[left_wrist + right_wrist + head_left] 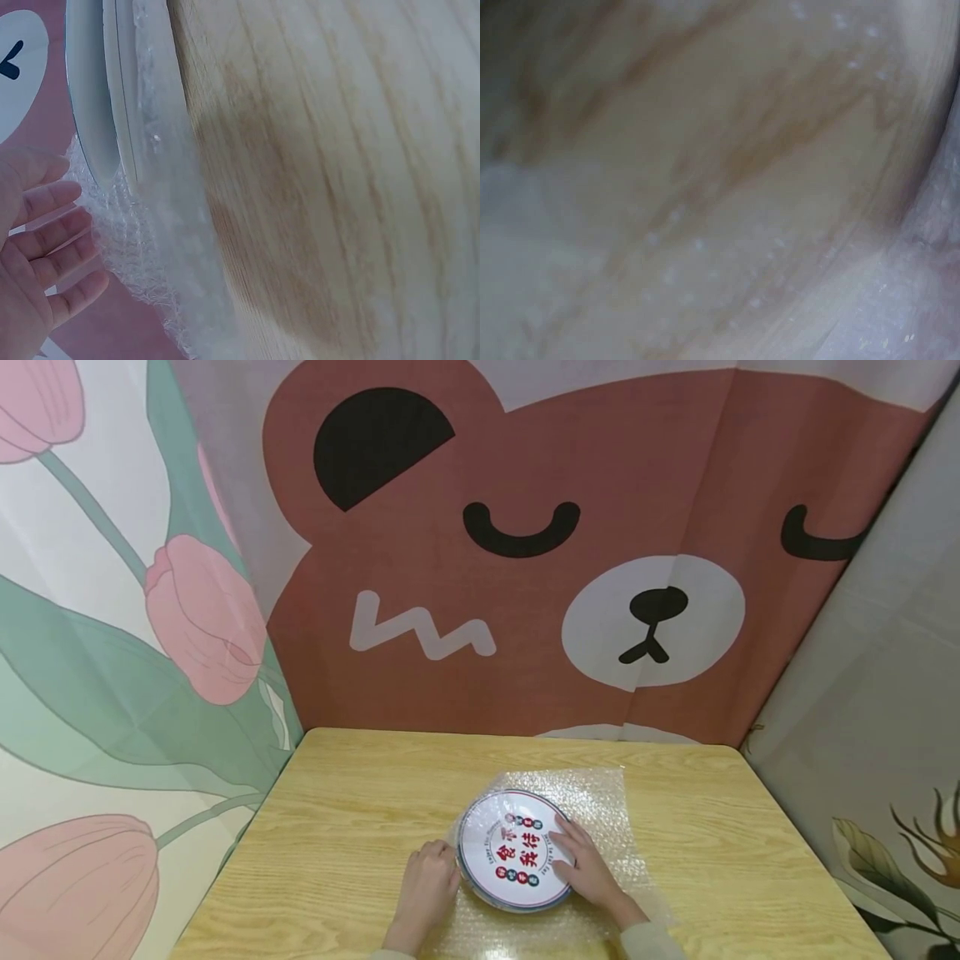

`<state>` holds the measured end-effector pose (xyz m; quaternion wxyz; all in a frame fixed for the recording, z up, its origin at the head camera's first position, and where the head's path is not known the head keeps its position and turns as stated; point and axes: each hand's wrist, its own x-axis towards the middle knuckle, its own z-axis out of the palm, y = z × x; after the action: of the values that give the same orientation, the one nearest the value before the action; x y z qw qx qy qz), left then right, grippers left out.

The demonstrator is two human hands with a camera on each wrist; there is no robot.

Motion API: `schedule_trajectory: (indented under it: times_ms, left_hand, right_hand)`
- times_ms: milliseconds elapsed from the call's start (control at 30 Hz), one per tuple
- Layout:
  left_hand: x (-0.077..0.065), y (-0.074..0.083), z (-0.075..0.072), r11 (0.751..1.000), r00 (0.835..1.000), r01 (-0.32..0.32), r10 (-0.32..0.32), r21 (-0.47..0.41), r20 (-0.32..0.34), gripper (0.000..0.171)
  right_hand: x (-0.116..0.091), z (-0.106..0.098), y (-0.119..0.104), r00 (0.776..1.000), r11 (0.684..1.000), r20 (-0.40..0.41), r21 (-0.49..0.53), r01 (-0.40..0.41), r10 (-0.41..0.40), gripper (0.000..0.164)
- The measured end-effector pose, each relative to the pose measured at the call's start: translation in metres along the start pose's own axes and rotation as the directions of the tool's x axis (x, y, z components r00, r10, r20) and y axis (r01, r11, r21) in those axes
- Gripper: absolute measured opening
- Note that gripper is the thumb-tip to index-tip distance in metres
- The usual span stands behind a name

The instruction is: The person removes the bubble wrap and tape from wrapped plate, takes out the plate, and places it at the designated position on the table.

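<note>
Steadying the plates [517, 852] over the bubble wrap [596, 792], I'd guess, the right hand [588, 867] lies spread on top, the left hand [429, 878] alongside, fingers loose and empty.

1. Our left hand [429, 872] is over the near half of the desk [337, 827], knuckles uppermost, wrist [407, 925] slanting in from the near side.
2. The left-wrist view shows us its palm, fingers [67, 259] loosely bent and slightly apart.
3. Our right hand [587, 867] lies palm down, fingers spread, pointing roughly toward the desk's far left corner.
4. Our hands are apart.
</note>
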<state>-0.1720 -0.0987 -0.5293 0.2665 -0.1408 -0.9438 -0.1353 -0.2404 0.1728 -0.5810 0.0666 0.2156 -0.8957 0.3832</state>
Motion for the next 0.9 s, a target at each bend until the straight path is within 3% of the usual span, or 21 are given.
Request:
schedule_trajectory:
  times_ms: [400,900]
  left_hand:
    - [0.0016,-0.0004,0.0046,1.000,1.000,-0.005,0.005,0.015,0.012,0.014]
    - [0.0059,0.0025,0.0033,0.999,0.995,0.026,-0.029,0.036,0.092,0.022]
  right_hand:
    - [0.0006,0.0003,0.0011,1.000,1.000,-0.004,0.006,0.012,-0.012,0.040]
    - [0.0010,0.0006,0.0021,1.000,1.000,0.002,0.002,0.003,-0.003,0.040]
